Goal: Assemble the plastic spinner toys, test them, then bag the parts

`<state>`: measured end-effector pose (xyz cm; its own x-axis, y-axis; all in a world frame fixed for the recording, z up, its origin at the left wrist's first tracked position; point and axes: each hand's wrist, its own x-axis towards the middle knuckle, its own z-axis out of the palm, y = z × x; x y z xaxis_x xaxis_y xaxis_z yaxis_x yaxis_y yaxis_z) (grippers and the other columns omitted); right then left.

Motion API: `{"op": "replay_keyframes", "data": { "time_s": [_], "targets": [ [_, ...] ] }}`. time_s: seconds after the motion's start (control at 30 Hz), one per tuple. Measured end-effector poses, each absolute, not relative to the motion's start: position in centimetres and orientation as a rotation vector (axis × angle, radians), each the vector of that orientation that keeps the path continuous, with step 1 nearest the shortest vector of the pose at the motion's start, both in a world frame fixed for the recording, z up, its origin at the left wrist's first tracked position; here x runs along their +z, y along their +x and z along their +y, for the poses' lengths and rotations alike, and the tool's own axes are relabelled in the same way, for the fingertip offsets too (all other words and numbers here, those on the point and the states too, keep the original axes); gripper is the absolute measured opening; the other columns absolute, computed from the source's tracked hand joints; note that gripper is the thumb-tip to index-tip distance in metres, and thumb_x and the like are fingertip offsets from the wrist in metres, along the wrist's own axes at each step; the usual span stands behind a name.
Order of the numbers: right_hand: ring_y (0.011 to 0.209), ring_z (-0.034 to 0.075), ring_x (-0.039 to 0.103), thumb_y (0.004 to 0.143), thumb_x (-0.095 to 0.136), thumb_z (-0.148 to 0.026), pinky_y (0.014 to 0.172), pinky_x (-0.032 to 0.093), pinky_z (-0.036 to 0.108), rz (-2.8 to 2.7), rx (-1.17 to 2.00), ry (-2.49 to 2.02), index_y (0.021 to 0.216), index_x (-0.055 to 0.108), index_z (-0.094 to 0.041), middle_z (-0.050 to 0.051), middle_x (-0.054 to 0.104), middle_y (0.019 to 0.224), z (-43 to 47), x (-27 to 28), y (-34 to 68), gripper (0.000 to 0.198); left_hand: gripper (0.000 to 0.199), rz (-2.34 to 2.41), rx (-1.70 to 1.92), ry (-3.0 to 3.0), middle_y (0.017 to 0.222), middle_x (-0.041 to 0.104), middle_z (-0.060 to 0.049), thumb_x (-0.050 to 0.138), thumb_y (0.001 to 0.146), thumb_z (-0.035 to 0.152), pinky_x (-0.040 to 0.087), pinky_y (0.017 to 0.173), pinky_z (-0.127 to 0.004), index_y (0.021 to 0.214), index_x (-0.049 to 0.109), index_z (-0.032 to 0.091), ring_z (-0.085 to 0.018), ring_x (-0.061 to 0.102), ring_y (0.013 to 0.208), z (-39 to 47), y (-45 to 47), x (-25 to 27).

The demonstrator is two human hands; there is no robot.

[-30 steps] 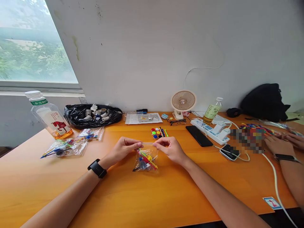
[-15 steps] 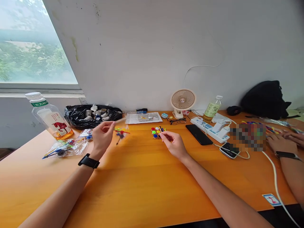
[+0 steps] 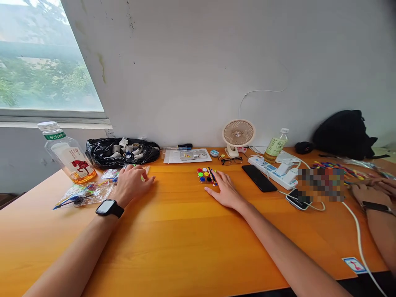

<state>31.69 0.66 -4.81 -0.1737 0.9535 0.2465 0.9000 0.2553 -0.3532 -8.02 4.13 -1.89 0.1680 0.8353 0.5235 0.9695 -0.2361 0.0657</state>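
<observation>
My left hand [image 3: 132, 183], a dark watch on its wrist, is low over the left of the table. Its thumb stands apart from the bent fingers. Behind them shows an edge of clear plastic, mostly hidden by the hand. Just left of it lie clear plastic bags [image 3: 102, 192] with small colourful parts inside. My right hand [image 3: 225, 190] rests with fingers spread beside a small group of coloured round pieces [image 3: 202, 174]. Thin dark sticks [image 3: 212, 176] lie at its fingertips; I see no grip on them.
A tea bottle [image 3: 72, 161] and a black bag of grey pipe pieces [image 3: 123, 152] stand at the left. Toward the back are a fan [image 3: 238, 134] and glasses [image 3: 231, 161]. A phone [image 3: 259, 178], power strip [image 3: 274, 171] and another person's hands [image 3: 371, 194] are right.
My left hand has lowered the clear bag with colourful parts to the table and parted its fingers. My right hand has gone from a pinch to spread fingers beside the coloured pieces.
</observation>
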Motion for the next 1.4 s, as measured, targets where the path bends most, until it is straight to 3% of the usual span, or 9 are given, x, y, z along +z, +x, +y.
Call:
{"op": "replay_keyframes", "data": {
  "time_s": [0.17, 0.33, 0.5, 0.6, 0.73, 0.97, 1.13, 1.23, 1.4],
  "targets": [
    [0.158, 0.036, 0.028, 0.093, 0.056, -0.071, 0.128, 0.026, 0.054, -2.117, 0.183, -1.683, 0.169, 0.023, -0.022, 0.018, 0.025, 0.172, 1.0, -4.9, 31.2, 0.096, 0.025, -1.539, -0.953, -2.263, 0.124, 0.069, -0.012, 0.057, 0.098, 0.038, 0.05, 0.101, -0.049, 0.102, 0.075, 0.021, -0.033, 0.062, 0.114, 3.5, -5.4, -2.6],
    [0.159, 0.038, 0.028, 0.082, 0.066, -0.08, 0.126, 0.028, 0.055, -2.11, 0.162, -1.663, 0.169, 0.023, -0.024, 0.02, 0.023, 0.173, 3.2, -4.2, 30.5, 0.112, 0.046, -1.306, -0.948, -2.724, 0.152, 0.056, -0.012, 0.057, 0.102, 0.044, 0.047, 0.117, -0.05, 0.144, 0.059, 0.025, -0.031, 0.054, 0.138, 2.2, -1.6, -4.1],
    [0.151, 0.037, 0.042, 0.096, 0.061, -0.064, 0.123, 0.032, 0.057, -2.264, 0.137, -1.521, 0.159, 0.046, -0.02, 0.021, 0.044, 0.163, 4.5, -3.8, 29.3, 0.078, 0.084, -1.305, -0.973, -2.861, 0.163, 0.043, -0.016, 0.069, 0.094, 0.057, 0.041, 0.123, -0.053, 0.164, 0.034, 0.025, -0.035, 0.045, 0.149, 1.4, -1.2, -3.5],
    [0.146, 0.03, 0.049, 0.102, 0.058, -0.042, 0.124, 0.036, 0.051, -2.357, 0.154, -1.288, 0.15, 0.055, -0.019, 0.018, 0.056, 0.155, 2.9, -4.0, 28.0, 0.054, 0.096, -1.292, -0.961, -2.947, 0.167, 0.037, -0.017, 0.073, 0.09, 0.062, 0.038, 0.125, -0.054, 0.167, 0.027, 0.026, -0.036, 0.039, 0.153, 0.9, -1.2, -3.1],
    [0.145, 0.031, 0.051, 0.102, 0.058, -0.033, 0.123, 0.039, 0.052, -2.429, 0.231, -1.028, 0.145, 0.058, -0.02, 0.017, 0.057, 0.153, -1.5, -3.7, 26.2, 0.045, 0.105, -1.203, -0.89, -3.128, 0.17, 0.032, -0.017, 0.077, 0.086, 0.064, 0.035, 0.126, -0.056, 0.168, 0.024, 0.026, -0.038, 0.035, 0.155, -0.5, 0.2, -3.1],
    [0.134, 0.024, 0.059, 0.099, 0.059, -0.017, 0.118, 0.046, 0.04, -2.367, 0.58, -0.801, 0.146, 0.055, -0.025, 0.01, 0.065, 0.141, -4.9, -1.9, 25.2, 0.048, 0.075, -1.18, -1.039, -3.294, 0.142, 0.066, -0.013, 0.079, 0.088, 0.052, 0.054, 0.109, -0.044, 0.153, 0.052, 0.026, -0.03, 0.065, 0.127, -1.7, 2.1, -3.0],
    [0.135, 0.024, 0.057, 0.096, 0.067, -0.02, 0.118, 0.044, 0.04, -2.24, 0.678, -0.863, 0.148, 0.054, -0.029, 0.009, 0.059, 0.146, -3.9, -1.5, 26.3, 0.054, 0.051, -1.393, -1.226, -3.282, 0.116, 0.078, -0.009, 0.072, 0.094, 0.045, 0.06, 0.085, -0.034, 0.14, 0.064, 0.025, -0.022, 0.073, 0.093, -0.9, 1.6, -3.0],
    [0.125, 0.025, 0.063, 0.092, 0.074, -0.025, 0.11, 0.051, 0.04, -2.23, 0.675, -0.965, 0.147, 0.055, -0.028, 0.01, 0.063, 0.139, -3.3, -1.4, 27.2, 0.058, 0.049, -1.451, -1.319, -3.279, 0.121, 0.077, -0.008, 0.072, 0.094, 0.043, 0.059, 0.091, -0.035, 0.139, 0.065, 0.025, -0.023, 0.073, 0.101, -0.8, 1.5, -3.2],
    [0.102, 0.024, 0.069, 0.097, 0.066, -0.025, 0.094, 0.055, 0.038, -2.247, 0.576, -1.083, 0.124, 0.071, -0.024, 0.008, 0.073, 0.111, -2.7, -1.5, 28.3, 0.027, 0.052, -1.355, -1.279, -3.35, 0.131, 0.073, -0.009, 0.071, 0.094, 0.039, 0.059, 0.092, -0.035, 0.143, 0.062, 0.024, -0.024, 0.071, 0.108, -1.3, 1.5, -3.1]
  ]
}}
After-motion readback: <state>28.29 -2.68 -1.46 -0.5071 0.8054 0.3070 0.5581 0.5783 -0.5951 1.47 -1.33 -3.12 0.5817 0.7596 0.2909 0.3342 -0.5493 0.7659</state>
